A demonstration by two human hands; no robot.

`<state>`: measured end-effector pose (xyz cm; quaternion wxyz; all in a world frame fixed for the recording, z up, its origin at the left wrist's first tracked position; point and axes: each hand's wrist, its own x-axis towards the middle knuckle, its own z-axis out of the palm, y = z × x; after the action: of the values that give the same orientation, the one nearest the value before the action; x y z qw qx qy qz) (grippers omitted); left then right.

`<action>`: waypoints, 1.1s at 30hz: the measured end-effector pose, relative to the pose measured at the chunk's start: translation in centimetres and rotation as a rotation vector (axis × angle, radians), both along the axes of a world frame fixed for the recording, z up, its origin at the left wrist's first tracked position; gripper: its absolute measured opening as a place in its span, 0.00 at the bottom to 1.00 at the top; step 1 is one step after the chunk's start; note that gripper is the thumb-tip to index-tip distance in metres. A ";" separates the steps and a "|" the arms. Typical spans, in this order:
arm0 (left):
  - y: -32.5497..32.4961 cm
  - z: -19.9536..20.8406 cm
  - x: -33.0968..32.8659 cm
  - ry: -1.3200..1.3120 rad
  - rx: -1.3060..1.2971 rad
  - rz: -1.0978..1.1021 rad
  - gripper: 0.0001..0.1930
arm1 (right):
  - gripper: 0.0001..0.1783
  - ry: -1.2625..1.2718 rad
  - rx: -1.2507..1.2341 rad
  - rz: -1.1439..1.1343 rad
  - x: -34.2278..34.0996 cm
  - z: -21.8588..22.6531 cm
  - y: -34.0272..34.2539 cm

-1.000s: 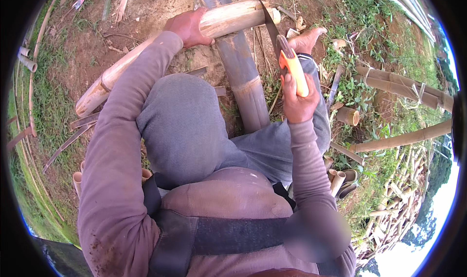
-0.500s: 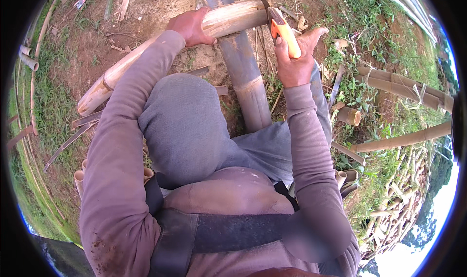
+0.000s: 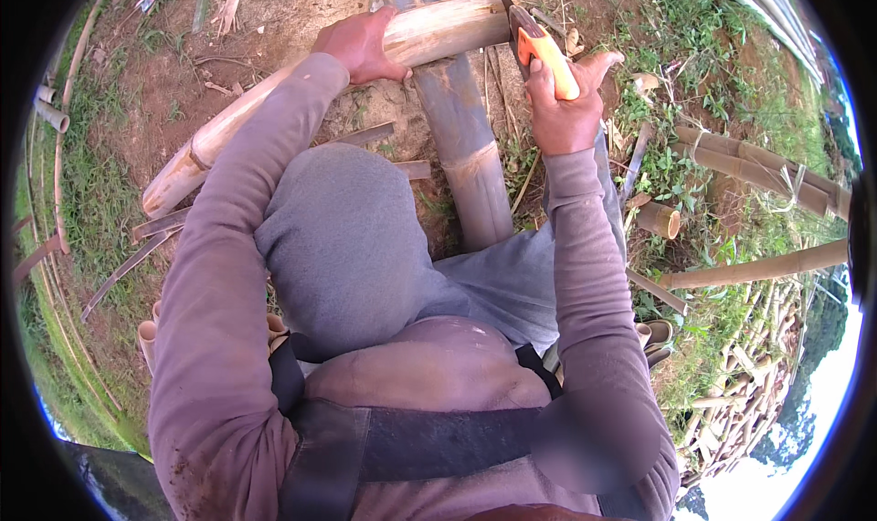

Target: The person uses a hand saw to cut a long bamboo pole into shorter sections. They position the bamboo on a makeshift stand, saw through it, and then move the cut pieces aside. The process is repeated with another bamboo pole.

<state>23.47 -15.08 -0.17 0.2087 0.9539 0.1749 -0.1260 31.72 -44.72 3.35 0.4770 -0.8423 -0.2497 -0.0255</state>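
Stained mauve sleeves (image 3: pixel 215 233) go with grey trousers (image 3: pixel 347 247).

Daylight is flooding the frame
Sky (image 3: pixel 795 452) is glaring white, lower right; edges are bowing; a round blur is masking the right sleeve (image 3: pixel 594 274).

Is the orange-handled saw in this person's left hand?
No, the right hand grips the orange-handled saw, while the left hand holds the pale bamboo pole.

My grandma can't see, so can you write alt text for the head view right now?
Someone's left grip holds a pale pole lying across gray bamboo; the right grip holds an orange-handled saw at the pale pole's right end. Cut bamboo and grass lie around.
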 end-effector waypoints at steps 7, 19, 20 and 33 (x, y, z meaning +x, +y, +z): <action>1.0 -1.5 -1.1 -0.046 0.017 0.004 0.56 | 0.12 0.125 -0.156 -0.016 -10.3 3.1 -13.7; 1.2 -1.1 -0.1 -0.018 -0.010 -0.010 0.58 | 0.08 -0.082 0.007 -0.001 -0.3 0.9 1.0; 1.2 -1.3 -0.1 -0.028 -0.017 -0.010 0.58 | 0.08 -0.064 0.022 -0.007 -0.9 1.0 0.4; 0.6 -1.6 0.4 -0.085 0.011 -0.020 0.58 | 0.09 -0.056 -0.036 0.025 -1.2 -1.2 -3.9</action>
<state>23.88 -14.46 -1.81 0.2095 0.9612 0.1571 -0.0865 30.50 -48.61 2.19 0.4551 -0.8465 -0.2738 -0.0387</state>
